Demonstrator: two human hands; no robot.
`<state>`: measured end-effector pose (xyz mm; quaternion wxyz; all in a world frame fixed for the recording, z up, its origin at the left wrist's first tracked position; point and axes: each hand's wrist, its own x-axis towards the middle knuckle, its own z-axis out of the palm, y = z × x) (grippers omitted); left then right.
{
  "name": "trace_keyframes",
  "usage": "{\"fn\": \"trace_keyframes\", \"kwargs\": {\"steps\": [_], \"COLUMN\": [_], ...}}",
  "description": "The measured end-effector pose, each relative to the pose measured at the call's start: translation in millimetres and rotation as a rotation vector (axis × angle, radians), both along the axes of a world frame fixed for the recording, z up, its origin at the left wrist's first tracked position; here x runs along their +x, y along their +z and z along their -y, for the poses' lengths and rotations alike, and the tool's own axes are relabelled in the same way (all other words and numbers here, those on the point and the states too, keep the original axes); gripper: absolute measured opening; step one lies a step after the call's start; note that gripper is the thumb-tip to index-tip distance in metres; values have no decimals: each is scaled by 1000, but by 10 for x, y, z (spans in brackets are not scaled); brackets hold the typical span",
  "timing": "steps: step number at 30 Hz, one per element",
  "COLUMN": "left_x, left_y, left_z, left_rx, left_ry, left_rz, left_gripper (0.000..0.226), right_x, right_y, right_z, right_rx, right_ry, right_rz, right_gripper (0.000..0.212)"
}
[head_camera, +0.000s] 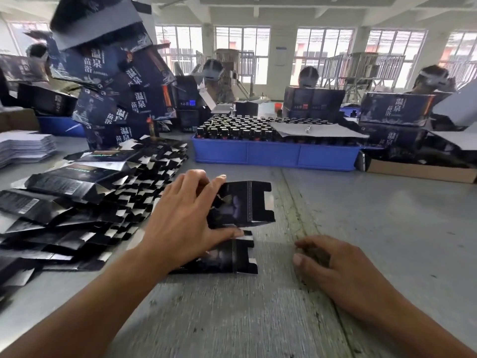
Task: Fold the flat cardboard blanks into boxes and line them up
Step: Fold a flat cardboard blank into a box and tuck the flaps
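1. Head view puts a flat black cardboard blank [242,205] at the middle of the grey table [361,208], its notched flaps pointing right and its near edge lifted slightly.
2. A left hand [184,220] lies over that blank's left part: the fingers curl over the far edge and the thumb presses along the near edge, so the hand pinches the blank between them.
3. A second flat blank [229,257] lies nearer the person, just beside the first and partly under the left wrist, flat on the table.
4. A right hand [335,264] rests on the table to the right of the second blank, apart from both blanks; its fingers are loosely curled and hold nothing.
5. To the left, a large fanned heap of flat blanks [85,205] covers the table, its near edge close to the left forearm.
6. Beyond the heap rises a leaning stack of folded dark boxes [116,81] printed with white characters.
7. A pile of grey sheets [23,148] sits at the far left edge.
8. Straight ahead stands a blue tray [273,155] packed with dark bottles [240,127], with a grey cardboard sheet [317,130] lying over its right part.
9. More printed boxes [395,112] are stacked at the right, above a brown carton [420,171].
10. Other people sit behind the boxes on the far side, in front of tall windows.
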<state>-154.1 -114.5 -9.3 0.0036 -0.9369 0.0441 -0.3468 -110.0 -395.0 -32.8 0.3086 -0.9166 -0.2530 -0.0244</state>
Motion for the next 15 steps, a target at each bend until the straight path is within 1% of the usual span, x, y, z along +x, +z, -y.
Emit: {"fn": "trace_keyframes", "kwargs": {"steps": [3,6,8,9,11,12,13,15], "left_x": [-45,-94,-114,-124,-137,-139,-140,-146], "left_y": [-8,-45,-64,-69,-78,-86,-95,-108], "left_z": [133,223,261,281,324,344,363,389], "left_rx": [-27,-21,-7,-4,-8,-7,-5,-1], "left_ry": [-70,-67,-62,-70,-103,-120,-131,-150], "left_rz": [79,26,16,26,44,48,47,44], "left_gripper": [96,96,96,95,93,92,91,89], "right_x": [-64,-117,-151,-171,-203,-216,-226,-236], "right_y": [73,121,152,169,191,198,205,207], "right_z": [-58,-92,-95,-96,-97,-101,-109,-116], "right_rx": [86,211,353,456,640,688,718,765], "right_ry": [-59,-83,-65,-47,-13,-12,-17,-31], "right_rz": [-40,-74,-119,-154,-214,-224,-223,-210], "right_gripper": [38,34,31,33,43,46,45,30]}}
